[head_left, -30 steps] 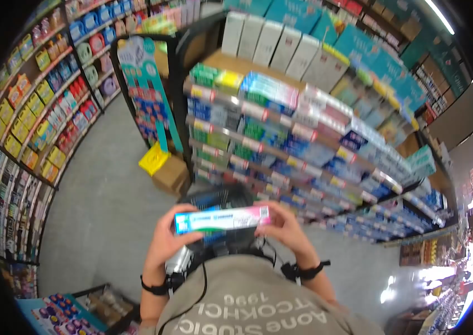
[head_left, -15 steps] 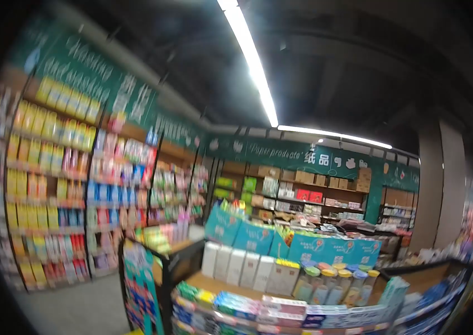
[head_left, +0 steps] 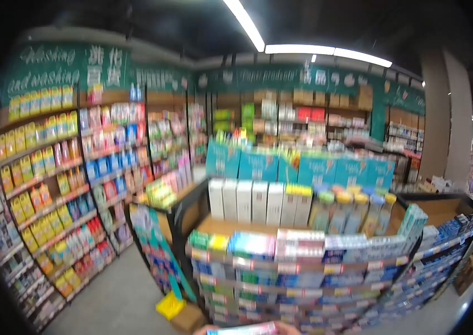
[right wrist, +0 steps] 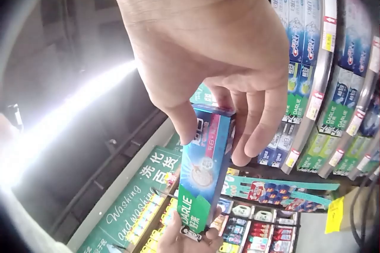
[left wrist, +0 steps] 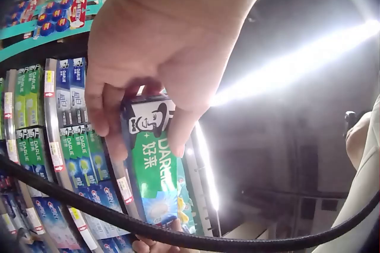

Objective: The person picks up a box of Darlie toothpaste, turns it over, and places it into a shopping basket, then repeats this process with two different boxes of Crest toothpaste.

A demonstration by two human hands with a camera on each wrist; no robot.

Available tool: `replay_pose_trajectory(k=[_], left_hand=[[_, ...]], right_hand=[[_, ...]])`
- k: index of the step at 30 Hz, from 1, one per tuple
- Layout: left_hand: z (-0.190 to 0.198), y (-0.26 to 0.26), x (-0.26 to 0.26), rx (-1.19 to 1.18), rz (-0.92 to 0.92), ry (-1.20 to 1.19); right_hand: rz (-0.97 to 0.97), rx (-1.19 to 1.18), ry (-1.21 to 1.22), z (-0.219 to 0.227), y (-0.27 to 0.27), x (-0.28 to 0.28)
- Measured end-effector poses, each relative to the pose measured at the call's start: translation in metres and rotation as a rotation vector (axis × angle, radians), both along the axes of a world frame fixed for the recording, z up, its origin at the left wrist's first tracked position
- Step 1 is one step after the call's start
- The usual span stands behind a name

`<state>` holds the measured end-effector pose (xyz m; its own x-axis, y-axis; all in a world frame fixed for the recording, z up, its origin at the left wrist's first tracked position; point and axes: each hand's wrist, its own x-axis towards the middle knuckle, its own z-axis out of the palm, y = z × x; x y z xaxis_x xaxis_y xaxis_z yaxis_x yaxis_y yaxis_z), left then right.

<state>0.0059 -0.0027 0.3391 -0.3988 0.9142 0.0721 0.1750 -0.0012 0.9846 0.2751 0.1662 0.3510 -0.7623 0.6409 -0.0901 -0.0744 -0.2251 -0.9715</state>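
Note:
Between my two hands is a toothpaste box (left wrist: 155, 173), green and blue with a hatted figure printed at one end. My left hand (left wrist: 163, 45) grips that end, thumb on one side and fingers on the other. At the opposite, blue end of the toothpaste box (right wrist: 205, 158), my right hand (right wrist: 219, 45) pinches it between thumb and fingers. In the head view only a strip of the toothpaste box (head_left: 245, 329) shows at the bottom edge, with a bit of each hand beside it.
Ahead stands a shelf unit (head_left: 303, 283) with rows of toothpaste boxes, topped by white cartons (head_left: 243, 201) and lidded jars (head_left: 353, 212). Bottles fill the wall shelves (head_left: 41, 184) at left. A cardboard box (head_left: 188, 318) with a yellow piece sits on the floor by the unit's corner.
The head view has swung up from the hands to the store ahead, then partly down again. The toothpaste box, first in mid-view between both hands, now shows only at the bottom edge.

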Motion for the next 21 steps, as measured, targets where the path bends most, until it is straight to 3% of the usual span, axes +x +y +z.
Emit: replay_pose_trajectory(k=[4,6,7,9,12,19,21], left_hand=[[0.03,0.004,0.004,0.009,-0.069,-0.097],[0.039,0.004,0.001,0.043,-0.08,0.002],[0.041,0.004,0.004,0.07,-0.058,-0.092],[0.05,0.005,0.007,0.067,-0.086,-0.212],[0.049,0.005,0.008,0.103,-0.165,-0.232],[0.054,0.004,0.009,0.024,-0.049,-0.14],[0.063,0.01,0.012,0.019,-0.028,-0.292]], right_hand=[[0.095,-0.012,-0.045,0.003,0.013,0.011],[0.033,0.013,0.033,0.026,0.006,0.008],[0.054,0.101,0.033,0.026,0.008,0.009],[0.021,-0.074,0.001,0.034,0.002,0.016],[0.007,0.017,0.013,0.028,-0.001,0.019],[-0.039,-0.129,0.002,0.044,-0.01,0.02],[-0.038,-0.096,0.023,0.044,-0.009,0.023]])
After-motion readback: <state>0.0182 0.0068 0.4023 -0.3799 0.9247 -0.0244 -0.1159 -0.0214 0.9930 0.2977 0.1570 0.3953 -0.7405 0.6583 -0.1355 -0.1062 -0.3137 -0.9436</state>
